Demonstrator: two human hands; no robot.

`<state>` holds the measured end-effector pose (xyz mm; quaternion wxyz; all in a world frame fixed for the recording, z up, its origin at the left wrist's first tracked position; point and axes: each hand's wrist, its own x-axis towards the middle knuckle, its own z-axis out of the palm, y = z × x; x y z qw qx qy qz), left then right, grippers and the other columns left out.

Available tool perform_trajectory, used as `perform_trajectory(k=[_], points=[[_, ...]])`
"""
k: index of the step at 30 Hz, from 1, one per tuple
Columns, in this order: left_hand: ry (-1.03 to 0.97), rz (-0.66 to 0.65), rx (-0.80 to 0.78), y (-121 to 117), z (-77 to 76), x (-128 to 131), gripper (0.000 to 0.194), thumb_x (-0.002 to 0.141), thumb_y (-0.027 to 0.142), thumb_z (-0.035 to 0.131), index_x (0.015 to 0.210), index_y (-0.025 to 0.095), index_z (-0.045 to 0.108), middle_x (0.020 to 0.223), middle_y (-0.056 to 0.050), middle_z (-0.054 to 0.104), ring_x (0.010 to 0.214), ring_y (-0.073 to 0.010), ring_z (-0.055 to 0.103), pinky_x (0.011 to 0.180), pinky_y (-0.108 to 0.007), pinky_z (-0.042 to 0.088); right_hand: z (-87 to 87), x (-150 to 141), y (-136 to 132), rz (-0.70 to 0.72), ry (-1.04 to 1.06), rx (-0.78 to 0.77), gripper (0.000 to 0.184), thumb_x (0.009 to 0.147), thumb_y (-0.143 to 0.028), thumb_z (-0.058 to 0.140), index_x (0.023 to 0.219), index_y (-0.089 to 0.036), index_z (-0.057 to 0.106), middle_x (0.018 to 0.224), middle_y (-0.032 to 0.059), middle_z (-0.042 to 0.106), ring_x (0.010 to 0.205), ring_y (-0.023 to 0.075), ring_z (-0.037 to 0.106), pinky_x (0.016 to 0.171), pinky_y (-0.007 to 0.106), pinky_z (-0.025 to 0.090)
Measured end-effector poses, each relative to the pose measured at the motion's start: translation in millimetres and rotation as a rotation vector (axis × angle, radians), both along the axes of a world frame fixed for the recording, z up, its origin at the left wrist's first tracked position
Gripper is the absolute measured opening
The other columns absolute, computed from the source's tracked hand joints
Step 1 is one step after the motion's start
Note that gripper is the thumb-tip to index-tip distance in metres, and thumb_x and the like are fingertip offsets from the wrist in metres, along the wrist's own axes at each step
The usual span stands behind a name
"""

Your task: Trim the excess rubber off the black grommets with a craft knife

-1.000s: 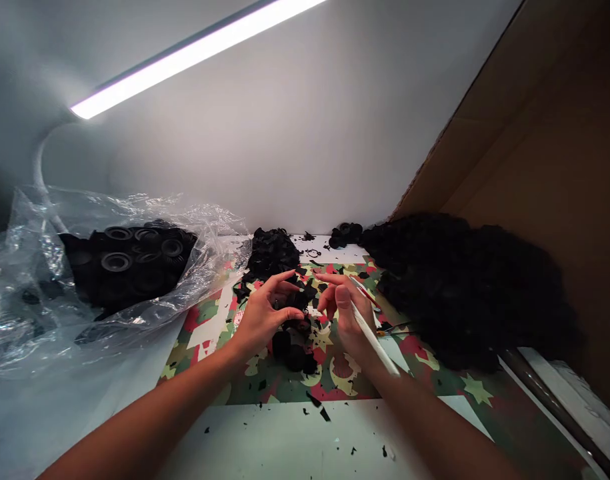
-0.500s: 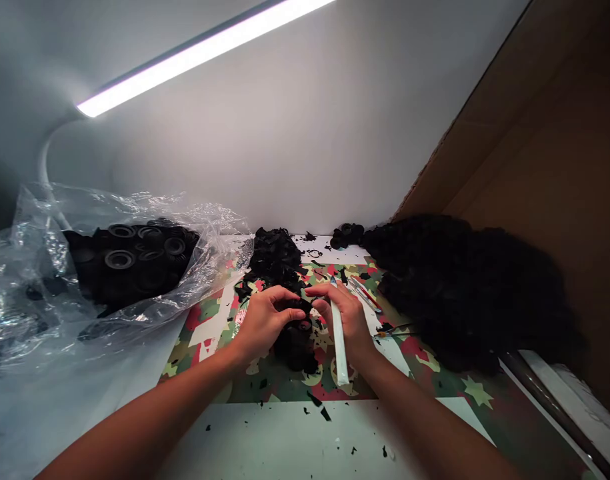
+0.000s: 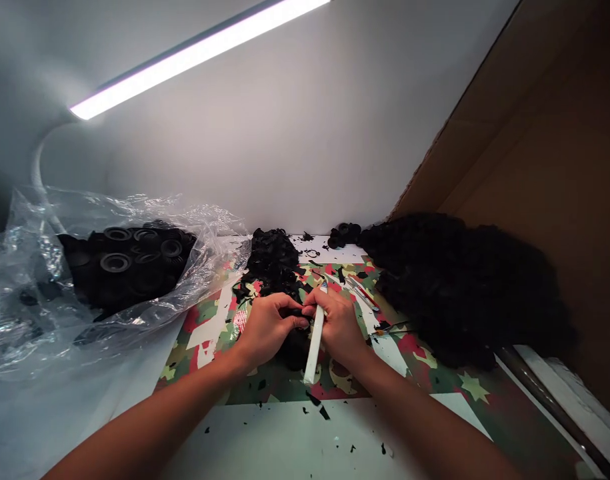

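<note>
A large black heap stood right of a black scrap pile. The right hand gripped a white-handled tool; the left hand pinched a small black piece, partly hidden, between the hands. Should the piece have slipped, the tool's indistinct tip could have struck a finger.

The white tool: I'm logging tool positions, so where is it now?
In the head view, the white tool is in the right hand, just right of the left hand, over the patterned sheet, slightly below the picture's centre.
</note>
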<state>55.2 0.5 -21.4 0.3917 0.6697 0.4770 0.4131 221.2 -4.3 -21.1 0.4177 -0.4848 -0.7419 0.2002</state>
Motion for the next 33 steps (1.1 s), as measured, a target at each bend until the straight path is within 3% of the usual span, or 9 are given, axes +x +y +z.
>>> perform_trajectory(k=[3, 9, 14, 17, 20, 23, 28, 33], points=[[0.08, 0.002, 0.107, -1, -0.8, 2, 0.013, 0.073, 0.01, 0.071, 0.077, 0.022, 0.076, 0.073, 0.0, 0.073, 0.067, -0.0172, 0.064, 0.065, -0.028, 0.048, 5.2, -3, 0, -0.05, 0.009, -0.046, 0.015, 0.075, -0.013, 0.06, 0.066, -0.021, 0.052, 0.063, -0.0023, 0.053, 0.058, 0.0141, 0.046, 0.055, 0.024, 0.032], [0.206, 0.016, 0.51, 5, -7.7, 1, 0.01, 0.081, 0.013, 0.068, 0.079, 0.021, 0.074, 0.072, -0.004, 0.068, 0.067, -0.0181, 0.062, 0.064, -0.029, 0.049, 11.5, -12, 1, -0.135, 0.119, -0.172, 0.011, 0.068, -0.014, 0.054, 0.063, -0.021, 0.048, 0.057, -0.0043, 0.051, 0.056, 0.0134, 0.042, 0.053, 0.024, 0.028], [0.071, -0.18, 0.701, -10, 0.2, 1, 0.024, 0.087, 0.007, 0.056, 0.084, 0.023, 0.074, 0.082, -0.007, 0.074, 0.077, -0.0201, 0.067, 0.071, -0.033, 0.055, 0.3, 9, 20, -0.215, 0.248, -0.171, 0.009, 0.07, -0.019, 0.053, 0.064, -0.021, 0.047, 0.057, -0.0048, 0.047, 0.056, 0.0132, 0.041, 0.052, 0.024, 0.026], [-0.073, -0.151, 0.572, -17, 6.6, 1, 0.02, 0.083, 0.008, 0.062, 0.083, 0.023, 0.075, 0.081, -0.005, 0.075, 0.075, -0.0198, 0.069, 0.07, -0.034, 0.057, -4.7, 31, 35, -0.174, 0.269, -0.224, 0.019, 0.081, -0.032, 0.052, 0.066, -0.021, 0.05, 0.056, -0.005, 0.046, 0.053, 0.0125, 0.04, 0.05, 0.023, 0.027], [-0.237, -0.032, 0.209, -10, 8.0, -2, 0.01, 0.073, 0.013, 0.073, 0.078, 0.021, 0.076, 0.072, -0.003, 0.074, 0.064, -0.018, 0.068, 0.06, -0.03, 0.057, -4.7, 40, 39, -0.016, 0.226, -0.327, 0.029, 0.08, -0.043, 0.062, 0.065, -0.018, 0.06, 0.054, -0.0043, 0.05, 0.049, 0.0119, 0.043, 0.049, 0.023, 0.032], [-0.381, -0.018, -0.075, 3, 6.2, -6, 0.009, 0.068, 0.016, 0.076, 0.077, 0.018, 0.076, 0.065, -0.002, 0.072, 0.058, -0.0165, 0.067, 0.055, -0.027, 0.055, -2.2, 36, 34, 0.086, 0.104, -0.334, 0.026, 0.081, -0.042, 0.067, 0.074, -0.018, 0.071, 0.063, -0.0004, 0.061, 0.059, 0.0156, 0.055, 0.057, 0.026, 0.041], [-0.404, 0.006, -0.148, 12, 4.3, -9, 0.014, 0.062, 0.022, 0.081, 0.074, 0.016, 0.077, 0.065, -0.002, 0.071, 0.059, -0.0145, 0.062, 0.054, -0.024, 0.048, 2.4, 29, 26, 0.047, -0.01, -0.188, 0.028, 0.093, -0.04, 0.056, 0.083, -0.022, 0.074, 0.076, 0.0027, 0.069, 0.078, 0.021, 0.06, 0.074, 0.034, 0.046], [-0.437, -0.02, -0.169, 14, 0.4, -11, 0.012, 0.066, 0.023, 0.08, 0.076, 0.017, 0.078, 0.069, -0.002, 0.072, 0.063, -0.0145, 0.061, 0.058, -0.025, 0.047, 2.7, 23, 20, 0.02, 0.115, -0.156, 0.017, 0.089, -0.039, 0.064, 0.084, -0.023, 0.068, 0.09, 0.0033, 0.071, 0.083, 0.0219, 0.063, 0.077, 0.035, 0.048]])
